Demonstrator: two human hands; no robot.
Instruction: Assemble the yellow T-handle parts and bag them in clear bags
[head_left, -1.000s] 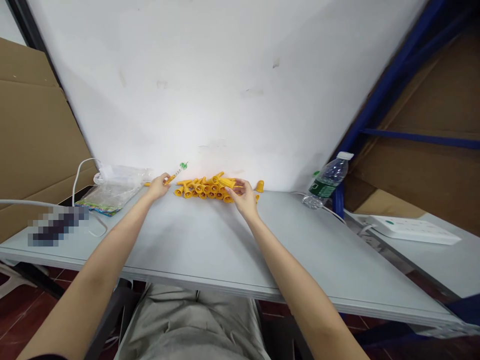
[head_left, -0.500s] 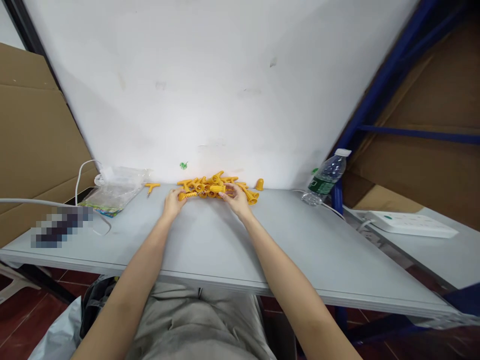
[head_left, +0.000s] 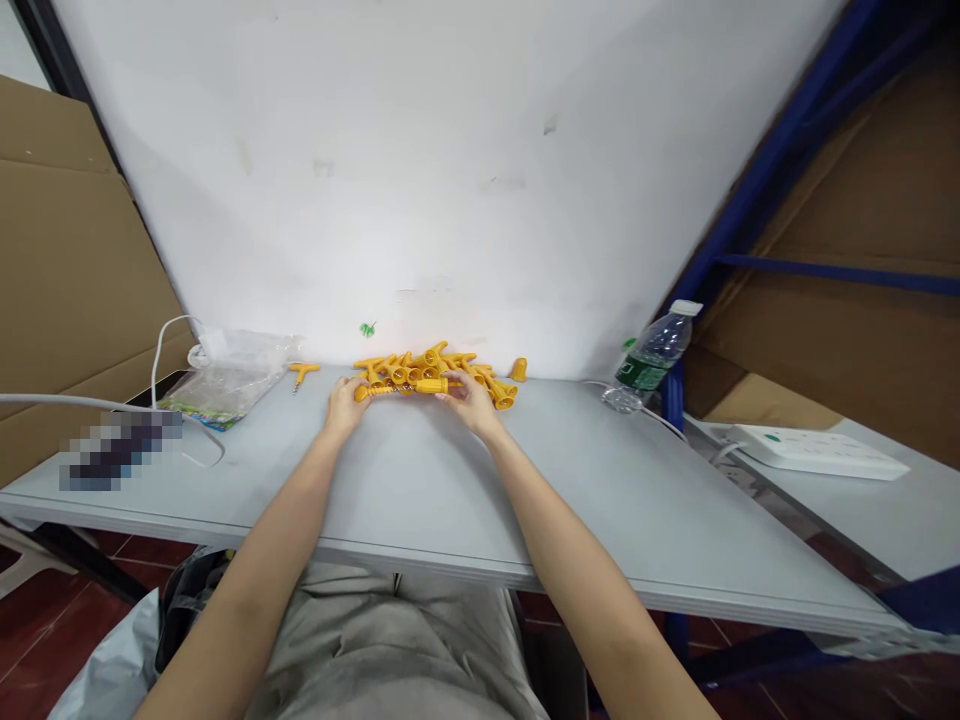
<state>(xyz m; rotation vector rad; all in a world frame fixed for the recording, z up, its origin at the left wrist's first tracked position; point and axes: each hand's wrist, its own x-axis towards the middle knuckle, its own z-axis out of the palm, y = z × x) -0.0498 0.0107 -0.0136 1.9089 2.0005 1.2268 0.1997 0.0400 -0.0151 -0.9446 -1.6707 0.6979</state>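
Having brought them together, we are pinching a yellow corkscrew (head_left: 381, 391) in our left hand (head_left: 346, 406) and a yellow cap (head_left: 430, 386) in our right hand (head_left: 469, 401), so they are lining up end-to-end on the near side of the yellow pile (head_left: 434, 356).

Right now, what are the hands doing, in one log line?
left hand: holds yellow-handled metal spiral | right hand: holds yellow plastic sleeve | spiral: points toward sleeve | behind: heaped yellow plastic pieces

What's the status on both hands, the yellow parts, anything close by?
Left hand gripping yellow handle, metal spiral pointing right. Right hand holding yellow sleeve; whether spiral has entered, unclear. Yellow pile just behind.
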